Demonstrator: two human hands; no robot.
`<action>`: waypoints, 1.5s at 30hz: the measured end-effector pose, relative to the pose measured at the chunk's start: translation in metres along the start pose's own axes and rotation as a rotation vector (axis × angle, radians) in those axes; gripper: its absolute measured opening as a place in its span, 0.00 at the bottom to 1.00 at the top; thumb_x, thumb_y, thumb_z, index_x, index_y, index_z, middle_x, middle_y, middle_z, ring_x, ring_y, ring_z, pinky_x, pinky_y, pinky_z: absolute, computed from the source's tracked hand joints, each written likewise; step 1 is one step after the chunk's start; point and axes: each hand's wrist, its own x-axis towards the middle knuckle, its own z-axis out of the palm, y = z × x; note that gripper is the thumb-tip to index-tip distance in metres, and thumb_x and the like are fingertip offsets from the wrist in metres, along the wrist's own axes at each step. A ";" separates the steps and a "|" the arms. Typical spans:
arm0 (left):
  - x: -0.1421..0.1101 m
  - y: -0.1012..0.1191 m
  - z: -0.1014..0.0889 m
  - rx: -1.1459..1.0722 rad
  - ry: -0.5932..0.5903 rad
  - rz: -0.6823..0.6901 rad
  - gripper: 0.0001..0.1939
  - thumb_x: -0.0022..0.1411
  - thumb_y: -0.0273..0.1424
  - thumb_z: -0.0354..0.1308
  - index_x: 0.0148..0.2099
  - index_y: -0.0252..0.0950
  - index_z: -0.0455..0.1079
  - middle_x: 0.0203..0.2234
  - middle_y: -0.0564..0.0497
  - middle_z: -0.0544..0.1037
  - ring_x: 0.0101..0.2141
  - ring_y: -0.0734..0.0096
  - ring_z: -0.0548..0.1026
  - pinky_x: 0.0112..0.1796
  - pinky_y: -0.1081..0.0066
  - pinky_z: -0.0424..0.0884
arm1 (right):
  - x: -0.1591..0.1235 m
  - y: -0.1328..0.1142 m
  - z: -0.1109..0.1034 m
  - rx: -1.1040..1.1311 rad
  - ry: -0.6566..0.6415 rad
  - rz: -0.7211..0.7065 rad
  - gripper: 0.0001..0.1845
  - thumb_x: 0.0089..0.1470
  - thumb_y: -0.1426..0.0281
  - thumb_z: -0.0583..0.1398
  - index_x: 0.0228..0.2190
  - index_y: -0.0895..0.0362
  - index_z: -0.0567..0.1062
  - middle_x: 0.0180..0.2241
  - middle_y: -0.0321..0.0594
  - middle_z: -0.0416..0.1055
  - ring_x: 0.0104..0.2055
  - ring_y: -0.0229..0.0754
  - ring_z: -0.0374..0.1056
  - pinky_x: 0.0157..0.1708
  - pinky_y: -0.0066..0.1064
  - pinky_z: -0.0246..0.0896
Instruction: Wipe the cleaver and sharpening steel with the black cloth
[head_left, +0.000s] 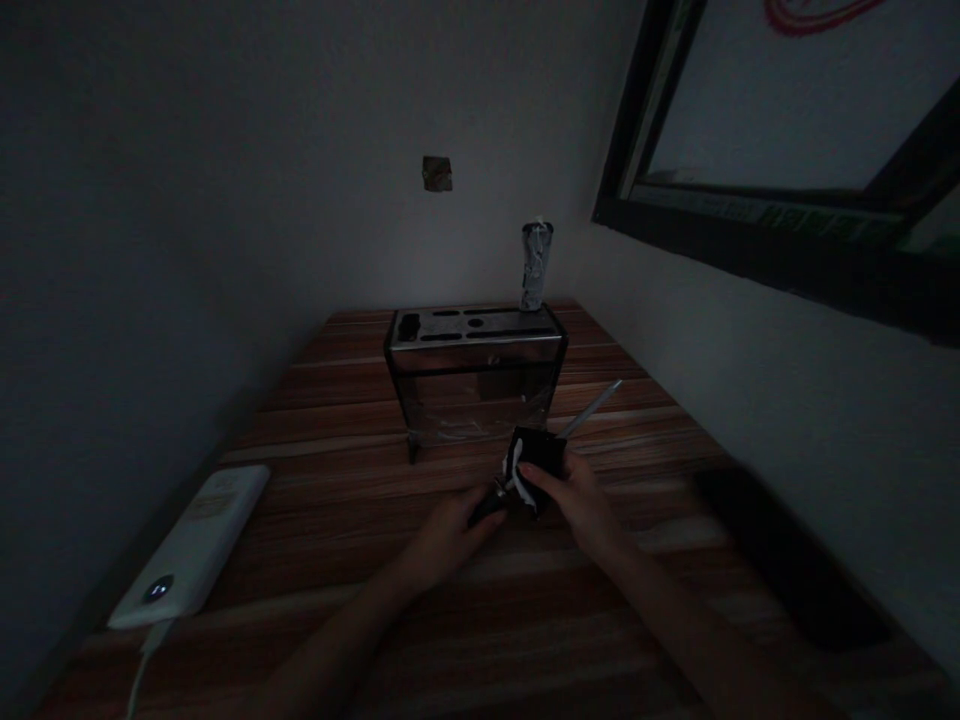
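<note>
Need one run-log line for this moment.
left hand: grips dark handle | right hand: holds black piece | beyond hands: slotted stand

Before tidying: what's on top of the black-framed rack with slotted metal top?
A grey, mottled, tapered object stands at right rear on the rack; its base hides whatever's beneath.

Black piece (537, 449) partly behind right hand (579, 492)

The table (315, 500) bears power bank (199, 540), slotted rack (450, 325) — dark slab (787, 560) too.
</note>
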 end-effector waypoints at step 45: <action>-0.001 0.000 -0.001 0.044 -0.020 -0.020 0.13 0.61 0.37 0.48 0.41 0.34 0.67 0.32 0.50 0.74 0.33 0.69 0.71 0.35 0.74 0.65 | 0.007 0.003 -0.004 0.051 0.094 -0.074 0.18 0.35 0.62 0.67 0.30 0.57 0.76 0.29 0.38 0.76 0.31 0.43 0.71 0.32 0.34 0.66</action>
